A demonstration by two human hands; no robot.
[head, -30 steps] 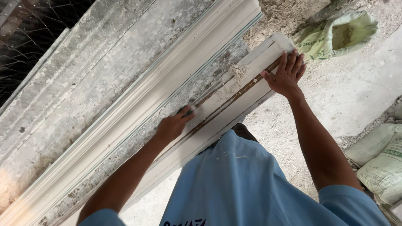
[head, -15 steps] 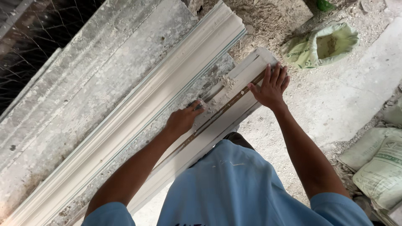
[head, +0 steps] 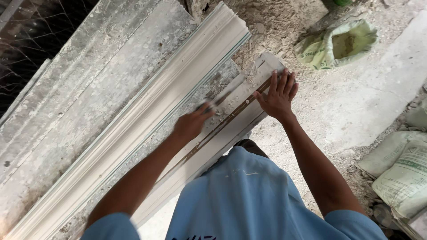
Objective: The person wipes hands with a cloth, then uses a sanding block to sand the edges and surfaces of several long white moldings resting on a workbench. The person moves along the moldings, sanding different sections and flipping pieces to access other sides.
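Left hand [head: 192,124]: one, fingers curled tight around a thin, blurred scraping tool [head: 216,102], its tip laid on the near moulding; the kind of tool cannot be told.

Right hand [head: 277,94]: one, fingers spread flat, palm pressed down on the far end of the same moulding, gripping nothing.

Long white plaster moulding strip with a brown groove along its middle [head: 231,119]: one. Long axis runs diagonally, from lower left by the person's blue shirt [head: 249,195] to upper right, where its cut end points toward the rubble. It lies under both hands, the left near mid-length, the right just short of the end.

Larger white plaster cornice with stepped profile [head: 169,95]: one, lying parallel and just beside the strip, on its far side.

Grey, dusty concrete slabs [head: 89,98]: several, beneath and beyond the cornice, same diagonal.

Open green woven sack [head: 338,44]: one, on the dusty ground [head: 369,98], well apart from the right hand.

Pale filled sacks [head: 400,173]: at least two, at the right edge.
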